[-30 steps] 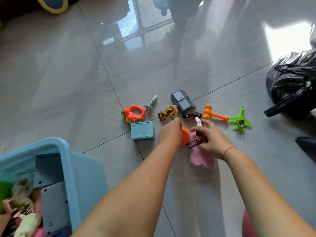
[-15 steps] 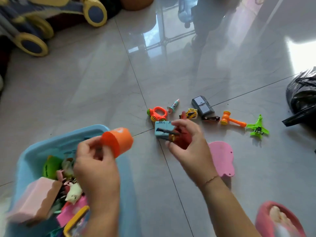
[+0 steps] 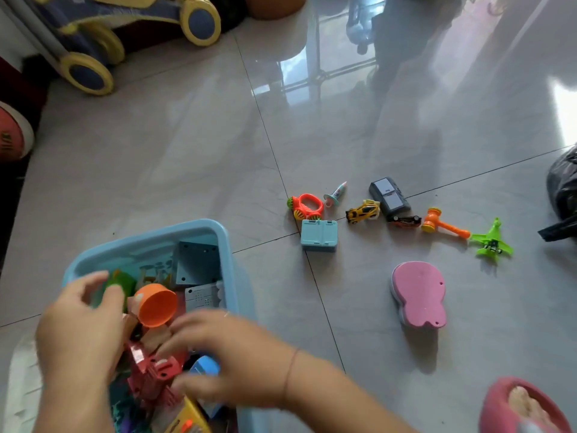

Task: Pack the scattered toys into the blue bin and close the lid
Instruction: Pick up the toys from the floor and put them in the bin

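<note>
The blue bin point(image 3: 150, 234) stands at lower left, full of mixed toys. Both hands hover over it, blurred. My left hand point(image 3: 79, 326) has its fingers spread, and an orange cup point(image 3: 156, 304) lies in the bin just beside its thumb. My right hand point(image 3: 224, 354) reaches across the bin with fingers apart above a red toy point(image 3: 153, 375). On the floor to the right lie an orange rattle point(image 3: 307, 206), a light-blue case point(image 3: 319, 234), a yellow car point(image 3: 363, 210), a grey box point(image 3: 388, 195), an orange hammer point(image 3: 443, 226), a green plane point(image 3: 491, 242) and a pink flat toy point(image 3: 420, 295).
A ride-on toy with yellow wheels point(image 3: 125, 35) stands at the top left. A black bag point(image 3: 563, 195) sits at the right edge. My foot in a pink slipper point(image 3: 524, 407) is at the bottom right. No lid is in sight.
Both hands moved left from the floor toys to over the bin. The orange cup went from my left hand's grip into the bin, and the small toy left my right hand.
</note>
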Demonstrator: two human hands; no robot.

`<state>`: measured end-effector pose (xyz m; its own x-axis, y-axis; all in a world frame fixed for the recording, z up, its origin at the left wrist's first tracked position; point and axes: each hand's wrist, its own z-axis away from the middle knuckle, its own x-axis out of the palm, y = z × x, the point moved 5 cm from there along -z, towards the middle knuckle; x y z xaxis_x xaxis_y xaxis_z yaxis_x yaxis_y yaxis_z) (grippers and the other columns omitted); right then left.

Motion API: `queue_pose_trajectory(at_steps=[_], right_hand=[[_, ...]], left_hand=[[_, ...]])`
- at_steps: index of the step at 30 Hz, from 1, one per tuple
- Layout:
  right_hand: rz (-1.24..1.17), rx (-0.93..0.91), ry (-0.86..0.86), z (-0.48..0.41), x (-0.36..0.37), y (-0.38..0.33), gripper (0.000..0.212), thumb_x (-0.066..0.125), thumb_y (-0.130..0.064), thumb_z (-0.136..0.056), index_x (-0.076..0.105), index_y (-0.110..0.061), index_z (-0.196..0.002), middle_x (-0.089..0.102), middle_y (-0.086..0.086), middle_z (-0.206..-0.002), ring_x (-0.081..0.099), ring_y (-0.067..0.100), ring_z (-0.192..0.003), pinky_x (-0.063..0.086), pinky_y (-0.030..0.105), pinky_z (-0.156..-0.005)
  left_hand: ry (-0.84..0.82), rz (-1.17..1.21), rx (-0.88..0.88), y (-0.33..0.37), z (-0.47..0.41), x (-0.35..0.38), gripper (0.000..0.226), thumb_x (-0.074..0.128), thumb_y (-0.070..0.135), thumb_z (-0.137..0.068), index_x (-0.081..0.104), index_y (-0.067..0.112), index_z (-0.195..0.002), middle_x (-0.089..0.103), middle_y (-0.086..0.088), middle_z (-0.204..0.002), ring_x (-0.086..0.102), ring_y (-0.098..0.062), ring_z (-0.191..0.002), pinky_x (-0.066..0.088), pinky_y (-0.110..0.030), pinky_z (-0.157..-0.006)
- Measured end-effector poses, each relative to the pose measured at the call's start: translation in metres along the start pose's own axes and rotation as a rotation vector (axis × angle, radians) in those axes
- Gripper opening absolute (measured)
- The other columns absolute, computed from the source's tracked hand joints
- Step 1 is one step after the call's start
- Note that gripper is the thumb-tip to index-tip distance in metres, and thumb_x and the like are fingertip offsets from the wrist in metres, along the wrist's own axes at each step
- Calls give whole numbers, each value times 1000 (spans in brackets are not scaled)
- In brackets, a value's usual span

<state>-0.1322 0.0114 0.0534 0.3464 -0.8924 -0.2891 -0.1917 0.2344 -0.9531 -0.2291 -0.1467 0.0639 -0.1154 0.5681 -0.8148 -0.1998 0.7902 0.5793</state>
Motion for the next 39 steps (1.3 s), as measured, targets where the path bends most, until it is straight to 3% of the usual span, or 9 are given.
queue_pose_trajectory(at_steps=[5, 9, 13, 19, 24, 29, 32, 35, 39], right_hand=[[260, 438, 605, 25, -127, 112, 52, 73, -24, -76, 56, -20, -124, 45, 1, -136, 37, 15, -131, 23, 15, -105], [563, 736, 432, 31, -158, 206, 87, 76, -37, -70, 30, -28, -143, 23, 2, -153, 22, 25, -140, 22, 41, -111], [725, 782, 260, 32, -153, 256, 88, 68, -46, -76, 18, -29, -146, 23, 2, -153, 29, 26, -138, 25, 44, -113], [682, 742, 500, 61, -124, 263, 78, 68, -42, -76, 30, -25, -142, 47, 1, -132, 51, 25, -114, 40, 37, -89], [684, 778, 721, 90, -90, 255, 80, 82, -34, -61, 49, -18, -132, 59, 7, -112, 59, 33, -93, 47, 39, -74], [709, 770, 724, 113, -69, 243, 82, 85, -32, -57, 51, -17, -130, 61, 7, -107, 60, 32, -87, 48, 37, -68], [657, 823, 640, 129, -56, 235, 80, 83, -32, -62, 48, -18, -132, 60, 7, -112, 59, 31, -92, 46, 38, -73], [386, 915, 638, 144, -44, 222, 75, 81, -33, -65, 47, -20, -131, 57, 6, -120, 55, 27, -102, 45, 38, -85], [33, 910, 959, 145, -37, 155, 70, 80, -33, -68, 47, -22, -129, 57, 2, -123, 55, 19, -106, 46, 33, -86]], left_hand=[[-151, 9, 283, 113, 7, 79, 34, 56, 19, -89, 57, 20, -123, 55, 1, -122, 51, -19, -111, 40, -33, -90], [-451, -221, 435, 145, 5, 204, 46, 58, 18, -88, 48, 15, -133, 47, -9, -136, 44, -28, -124, 35, -36, -102], [-661, -470, 576, 144, -3, 306, 55, 58, 30, -90, 38, 22, -140, 36, -5, -146, 35, -28, -132, 31, -38, -106], [-870, -701, 736, 130, -15, 357, 51, 50, 19, -93, 36, 30, -141, 24, -1, -155, 13, -25, -145, 28, -43, -108], [-651, -829, 833, 123, 1, 355, 39, 48, 13, -91, 46, 17, -130, 44, -6, -138, 36, -26, -130, 35, -38, -97], [-684, -710, 489, 109, 25, 322, 35, 58, 30, -90, 53, 17, -122, 59, -7, -124, 48, -26, -120, 34, -35, -94], [-618, -500, 459, 131, 41, 267, 33, 59, 36, -89, 54, 18, -116, 61, -6, -120, 49, -27, -116, 36, -36, -89], [-454, -262, 478, 143, 60, 182, 31, 59, 38, -89, 54, 19, -113, 61, -1, -118, 49, -24, -111, 36, -36, -87], [-163, -43, 340, 101, 81, 67, 36, 67, 36, -83, 60, 19, -114, 64, 1, -108, 53, -24, -103, 42, -38, -88]])
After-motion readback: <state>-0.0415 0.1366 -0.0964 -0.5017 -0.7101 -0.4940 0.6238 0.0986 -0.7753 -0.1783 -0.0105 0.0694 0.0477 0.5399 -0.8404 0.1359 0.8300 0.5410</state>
